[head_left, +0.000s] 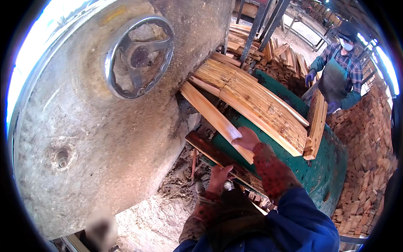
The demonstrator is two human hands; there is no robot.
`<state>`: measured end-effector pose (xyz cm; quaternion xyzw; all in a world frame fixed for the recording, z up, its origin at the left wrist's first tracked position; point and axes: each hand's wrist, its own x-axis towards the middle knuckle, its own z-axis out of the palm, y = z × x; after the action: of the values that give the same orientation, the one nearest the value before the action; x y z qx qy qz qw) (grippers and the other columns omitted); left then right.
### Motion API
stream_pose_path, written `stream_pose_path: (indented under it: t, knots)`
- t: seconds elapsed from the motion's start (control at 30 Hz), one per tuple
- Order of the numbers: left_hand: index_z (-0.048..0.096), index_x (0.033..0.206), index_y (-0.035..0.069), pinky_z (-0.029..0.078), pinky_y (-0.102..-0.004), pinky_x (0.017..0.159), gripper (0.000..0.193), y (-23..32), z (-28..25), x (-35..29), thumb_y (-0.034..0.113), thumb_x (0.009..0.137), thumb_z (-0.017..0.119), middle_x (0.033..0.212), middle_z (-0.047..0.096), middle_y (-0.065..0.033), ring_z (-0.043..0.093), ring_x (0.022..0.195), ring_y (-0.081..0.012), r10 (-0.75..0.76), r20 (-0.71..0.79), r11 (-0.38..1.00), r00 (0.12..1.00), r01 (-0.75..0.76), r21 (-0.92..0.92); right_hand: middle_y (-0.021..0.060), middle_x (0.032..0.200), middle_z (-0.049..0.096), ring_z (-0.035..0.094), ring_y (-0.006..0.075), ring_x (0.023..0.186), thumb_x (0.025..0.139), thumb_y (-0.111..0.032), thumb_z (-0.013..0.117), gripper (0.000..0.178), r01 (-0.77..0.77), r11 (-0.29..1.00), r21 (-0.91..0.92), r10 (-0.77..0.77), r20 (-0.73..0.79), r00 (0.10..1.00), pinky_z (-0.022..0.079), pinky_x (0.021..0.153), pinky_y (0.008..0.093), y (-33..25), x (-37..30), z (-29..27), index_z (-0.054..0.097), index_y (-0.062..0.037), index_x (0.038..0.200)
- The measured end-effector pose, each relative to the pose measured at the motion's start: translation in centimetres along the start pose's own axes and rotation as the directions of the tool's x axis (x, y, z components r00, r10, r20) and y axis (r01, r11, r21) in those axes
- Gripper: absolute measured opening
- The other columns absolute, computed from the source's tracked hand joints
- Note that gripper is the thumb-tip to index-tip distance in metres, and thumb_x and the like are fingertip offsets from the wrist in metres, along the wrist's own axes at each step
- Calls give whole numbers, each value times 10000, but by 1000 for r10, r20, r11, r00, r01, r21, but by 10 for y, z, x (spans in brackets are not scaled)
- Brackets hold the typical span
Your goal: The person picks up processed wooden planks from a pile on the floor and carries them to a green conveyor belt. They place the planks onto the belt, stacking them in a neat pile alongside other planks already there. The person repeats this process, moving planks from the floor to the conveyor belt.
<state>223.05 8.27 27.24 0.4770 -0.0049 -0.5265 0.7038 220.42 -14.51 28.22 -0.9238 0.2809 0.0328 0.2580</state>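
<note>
My right hand (247, 138) is closed on the edge of a pale plank (214, 115), which slants from the machine's side toward me. Closer to my body, my left hand (218, 177) grips a dark, bark-edged board (210, 150) near its middle, the thumb along its edge; its other fingers are partly hidden. Both pieces lie over a green metal table (289, 170). Beyond my right hand a wide layer of sawn planks (256, 103) rests side by side on that table, apart from my fingers.
A large worn machine housing (96, 147) with a metal handwheel (140, 56) fills the left. Across the table a masked co-worker in an apron (336, 77) stands at a bundle of planks (317, 124). Stacked wood blocks (361, 176) rise at right; sawdust (147, 222) covers the floor.
</note>
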Motion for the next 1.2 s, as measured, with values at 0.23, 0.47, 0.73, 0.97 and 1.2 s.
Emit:
stream_pose_path:
  t: [0.23,0.47,0.73,0.97,1.2]
  knots:
    - [576,1140,-39,613,-351,701,329,16,13,4,228,949,597,983,664,-103,677,844,-206,15,-5,996,1000,-16,-85,166,1075,518,532,364,1011,735,-136,733,441,82,997,14,-76,-248,966,469,828,452,3,-140,-4,593,-61,1147]
    - [491,1255,19,617,-398,718,413,3,4,12,319,977,554,1107,631,-132,671,944,-247,27,-21,997,999,-28,-70,160,1198,495,492,368,1103,719,-142,747,564,115,993,21,-110,-164,980,422,948,445,22,-207,2,573,-79,1252]
    - [600,1114,20,614,-361,615,405,-3,13,20,305,854,723,973,669,-81,686,805,-204,13,-236,997,972,5,74,182,1245,478,469,381,1154,746,-172,745,546,113,989,96,-88,-230,969,399,976,464,10,-208,7,562,-19,1238]
    - [618,1073,38,595,-336,572,326,-9,7,31,199,822,749,981,657,-54,663,814,-183,25,-273,998,962,-9,61,179,1225,487,475,370,1138,768,-228,739,515,65,990,123,-29,-272,962,397,970,451,6,-202,14,584,-11,1208]
    - [632,1080,59,587,-332,595,311,9,25,22,201,828,744,1002,652,-38,648,831,-169,-79,-295,989,952,112,97,163,1208,493,482,352,1121,764,-258,744,541,57,987,150,-8,-308,951,400,961,440,9,-203,11,587,-45,1236]
